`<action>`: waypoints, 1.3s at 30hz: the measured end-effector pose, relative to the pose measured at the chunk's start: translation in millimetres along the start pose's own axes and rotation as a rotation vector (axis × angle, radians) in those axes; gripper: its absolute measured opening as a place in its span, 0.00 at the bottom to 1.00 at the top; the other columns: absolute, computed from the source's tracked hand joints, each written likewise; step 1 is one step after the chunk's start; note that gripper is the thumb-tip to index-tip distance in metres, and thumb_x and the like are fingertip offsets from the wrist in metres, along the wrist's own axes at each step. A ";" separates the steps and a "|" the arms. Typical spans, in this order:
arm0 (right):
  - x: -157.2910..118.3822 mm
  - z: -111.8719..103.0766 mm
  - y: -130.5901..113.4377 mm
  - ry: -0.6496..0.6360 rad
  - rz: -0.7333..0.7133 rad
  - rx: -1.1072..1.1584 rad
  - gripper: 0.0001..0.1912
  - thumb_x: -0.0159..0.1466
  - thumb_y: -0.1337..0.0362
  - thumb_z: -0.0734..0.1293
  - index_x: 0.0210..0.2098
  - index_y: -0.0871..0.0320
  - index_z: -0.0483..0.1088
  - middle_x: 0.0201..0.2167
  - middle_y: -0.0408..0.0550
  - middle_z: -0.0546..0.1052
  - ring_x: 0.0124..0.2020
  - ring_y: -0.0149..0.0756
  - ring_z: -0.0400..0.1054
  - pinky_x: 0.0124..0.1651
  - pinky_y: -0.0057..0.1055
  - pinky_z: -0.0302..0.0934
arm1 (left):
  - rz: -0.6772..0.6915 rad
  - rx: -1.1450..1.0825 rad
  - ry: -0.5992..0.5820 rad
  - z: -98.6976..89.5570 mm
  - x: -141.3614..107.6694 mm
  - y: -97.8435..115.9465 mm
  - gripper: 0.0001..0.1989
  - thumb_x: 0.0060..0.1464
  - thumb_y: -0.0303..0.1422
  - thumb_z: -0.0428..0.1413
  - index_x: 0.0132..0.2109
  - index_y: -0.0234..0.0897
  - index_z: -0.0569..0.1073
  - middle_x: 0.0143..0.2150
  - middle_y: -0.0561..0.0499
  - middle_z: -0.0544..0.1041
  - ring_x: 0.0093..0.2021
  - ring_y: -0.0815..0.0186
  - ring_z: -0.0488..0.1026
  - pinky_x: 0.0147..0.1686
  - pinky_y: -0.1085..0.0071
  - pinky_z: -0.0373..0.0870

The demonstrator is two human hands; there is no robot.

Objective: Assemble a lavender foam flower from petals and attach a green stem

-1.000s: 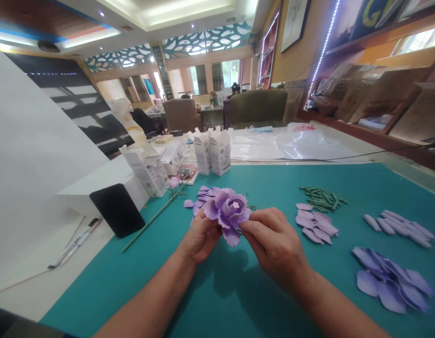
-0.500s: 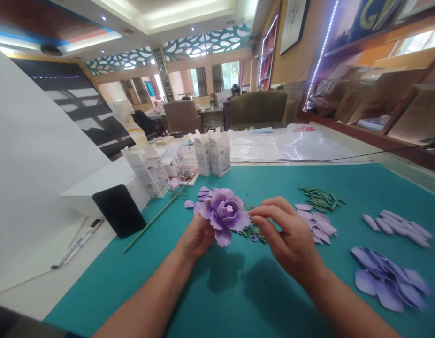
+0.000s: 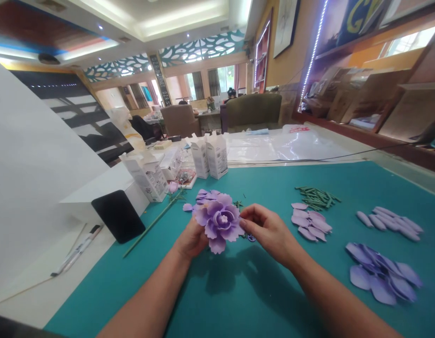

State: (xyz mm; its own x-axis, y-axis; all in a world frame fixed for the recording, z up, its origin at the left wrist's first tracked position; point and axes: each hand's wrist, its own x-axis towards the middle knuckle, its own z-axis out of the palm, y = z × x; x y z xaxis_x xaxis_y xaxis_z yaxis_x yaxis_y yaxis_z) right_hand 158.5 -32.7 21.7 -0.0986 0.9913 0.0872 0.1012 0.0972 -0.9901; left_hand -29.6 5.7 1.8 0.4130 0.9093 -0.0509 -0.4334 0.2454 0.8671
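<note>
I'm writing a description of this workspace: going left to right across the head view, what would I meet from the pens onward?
White-and-black pens → black rectangular panel → long green stem → left hand → ruffled purple flower → right hand → pale lilac oval petals → broad violet petals.

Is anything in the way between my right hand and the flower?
Nothing visible. The fingertips of the right hand are right at a petal edge of the flower. The left hand holds it from the opposite side, and the small purple ring lies on the mat, below that path.
</note>
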 end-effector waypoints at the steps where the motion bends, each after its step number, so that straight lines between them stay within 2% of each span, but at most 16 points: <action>1: -0.2 0.1 -0.5 0.001 -0.001 0.003 0.12 0.54 0.55 0.67 0.33 0.57 0.68 0.23 0.40 0.70 0.25 0.30 0.60 0.28 0.28 0.55 | 0.009 0.019 0.006 -0.4 -0.1 -0.1 0.19 0.37 0.43 0.67 0.33 0.34 0.74 0.27 0.51 0.74 0.30 0.66 0.71 0.28 0.74 0.67; 8: -1.9 0.2 -2.8 -0.012 -0.002 -0.003 0.11 0.54 0.56 0.67 0.31 0.57 0.69 0.23 0.41 0.70 0.25 0.30 0.61 0.28 0.29 0.56 | 0.023 0.055 0.032 -1.2 0.5 0.3 0.21 0.36 0.45 0.67 0.31 0.34 0.73 0.24 0.51 0.71 0.26 0.68 0.69 0.26 0.74 0.66; 16: -3.1 -5.3 -9.0 0.024 -0.060 -0.044 0.13 0.57 0.53 0.66 0.30 0.58 0.71 0.23 0.43 0.72 0.25 0.31 0.63 0.28 0.28 0.58 | 0.023 0.013 0.027 -0.1 -1.7 0.5 0.21 0.32 0.37 0.70 0.30 0.35 0.69 0.27 0.54 0.70 0.26 0.72 0.66 0.25 0.77 0.62; 21: -1.8 -9.0 -10.2 0.043 -0.035 0.004 0.19 0.58 0.50 0.65 0.37 0.59 0.75 0.29 0.47 0.76 0.32 0.35 0.69 0.34 0.30 0.63 | -0.086 0.119 -0.039 6.2 -3.9 -3.7 0.21 0.31 0.34 0.71 0.29 0.35 0.67 0.25 0.55 0.70 0.23 0.74 0.64 0.23 0.78 0.58; 27: -0.9 -6.1 -9.2 0.045 -0.017 0.068 0.17 0.54 0.50 0.69 0.33 0.58 0.76 0.31 0.46 0.78 0.33 0.36 0.68 0.36 0.31 0.63 | -0.113 0.138 -0.080 2.7 -1.5 -10.5 0.20 0.34 0.35 0.70 0.31 0.34 0.68 0.26 0.54 0.70 0.25 0.72 0.66 0.24 0.77 0.58; 32: -4.3 -5.9 -15.6 0.045 0.011 0.057 0.18 0.55 0.49 0.69 0.32 0.58 0.76 0.31 0.47 0.77 0.33 0.38 0.68 0.36 0.32 0.62 | -0.123 0.113 -0.051 6.7 -3.5 -7.6 0.18 0.34 0.34 0.69 0.29 0.35 0.68 0.25 0.55 0.71 0.24 0.72 0.65 0.24 0.77 0.58; 37: -2.9 -9.1 -9.0 0.070 -0.031 0.055 0.19 0.60 0.47 0.65 0.39 0.57 0.73 0.33 0.48 0.76 0.36 0.38 0.68 0.39 0.33 0.63 | -0.064 0.053 0.011 7.4 -1.8 -4.5 0.21 0.32 0.37 0.70 0.31 0.36 0.69 0.26 0.56 0.71 0.25 0.73 0.66 0.25 0.77 0.62; 39: 0.1 -10.8 -3.8 0.110 -0.047 0.066 0.20 0.60 0.46 0.64 0.34 0.57 0.71 0.28 0.46 0.74 0.31 0.34 0.66 0.35 0.30 0.61 | -0.034 0.035 0.032 4.1 0.7 -2.4 0.22 0.31 0.41 0.70 0.31 0.36 0.70 0.26 0.55 0.72 0.25 0.72 0.67 0.25 0.77 0.63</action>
State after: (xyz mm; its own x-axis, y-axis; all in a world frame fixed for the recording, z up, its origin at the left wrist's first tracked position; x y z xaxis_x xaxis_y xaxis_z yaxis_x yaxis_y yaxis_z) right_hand 168.8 -32.0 26.6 0.0081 0.9898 0.1420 0.0334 0.1417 -0.9894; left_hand -25.0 4.4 1.7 0.4013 0.9109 -0.0956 -0.3909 0.2647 0.8815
